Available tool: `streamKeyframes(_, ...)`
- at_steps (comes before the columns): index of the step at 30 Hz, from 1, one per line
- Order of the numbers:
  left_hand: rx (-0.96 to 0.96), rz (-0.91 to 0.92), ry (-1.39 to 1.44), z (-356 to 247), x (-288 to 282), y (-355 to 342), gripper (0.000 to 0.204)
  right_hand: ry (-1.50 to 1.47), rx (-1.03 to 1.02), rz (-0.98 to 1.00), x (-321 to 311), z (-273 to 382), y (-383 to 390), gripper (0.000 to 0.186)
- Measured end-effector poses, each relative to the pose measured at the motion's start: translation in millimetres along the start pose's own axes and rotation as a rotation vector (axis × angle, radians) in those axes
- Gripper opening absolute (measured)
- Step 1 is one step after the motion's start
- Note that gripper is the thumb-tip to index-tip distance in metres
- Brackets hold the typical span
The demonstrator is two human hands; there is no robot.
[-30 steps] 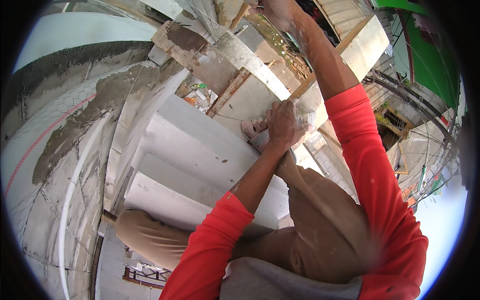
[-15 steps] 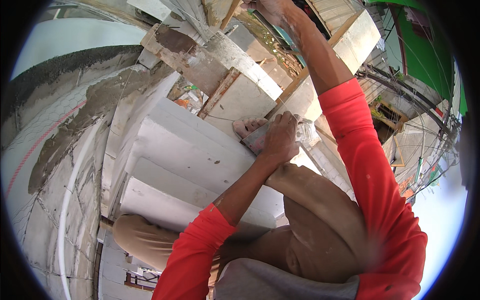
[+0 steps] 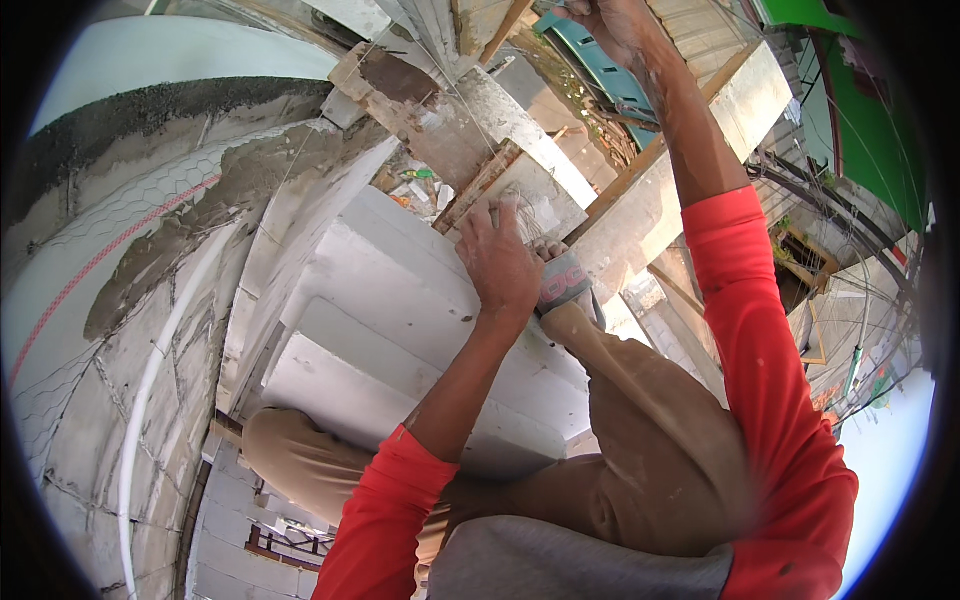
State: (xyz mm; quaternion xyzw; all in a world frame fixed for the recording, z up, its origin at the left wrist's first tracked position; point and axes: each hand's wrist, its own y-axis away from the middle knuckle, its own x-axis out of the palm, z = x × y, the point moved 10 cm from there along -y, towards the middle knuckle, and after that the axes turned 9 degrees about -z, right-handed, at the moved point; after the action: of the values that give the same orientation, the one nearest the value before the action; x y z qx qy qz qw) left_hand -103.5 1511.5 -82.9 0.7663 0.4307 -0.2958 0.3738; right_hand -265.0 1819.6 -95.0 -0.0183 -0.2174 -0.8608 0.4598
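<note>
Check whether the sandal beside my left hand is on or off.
The sandal is on: bare toes stick out past its gray strap, right next to your left hand.

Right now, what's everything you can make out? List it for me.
pipe: one, white, left
mesh: one stretch, grey, left
strip: one, red and white, far left
ledges: several, whitish, centre
board: one, grey with brown patch, top centre
scraps: several, green and white, beyond the ledges
panel: one, teal, top
wall: one, green, upper right
beam: one, whitish, upper right
wires: many, dark, right
sandal: one, grey and pink, centre
sleeves: two, red, one each side
trousers: one pair, brown, bottom
left hand: one, bare, left of the sandal
right hand: one, bare, top edge
</note>
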Motion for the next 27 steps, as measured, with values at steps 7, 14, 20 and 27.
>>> streamKeyframes(7, 0.031, 0.008, 0.115, 4, 1, 13, 0.048, 0.007, 0.021, -0.046, -6, -8, -1, 0.017)
streamKeyframes(14, -0.029, 0.13, 0.183, 18, 12, -10, 0.045, -0.039, 0.013, 0.009, -6, -10, -5, 0.02)
streamKeyframes(20, -0.09, 0.449, 0.079, 18, 32, -13, 0.054, -0.009, 0.049, -0.057, -2, -6, -1, 0.02)
streamKeyframes(27, -0.072, 0.065, 0.072, 17, -6, -30, 0.043, -0.038, 0.024, -0.047, -5, -9, -4, 0.018)
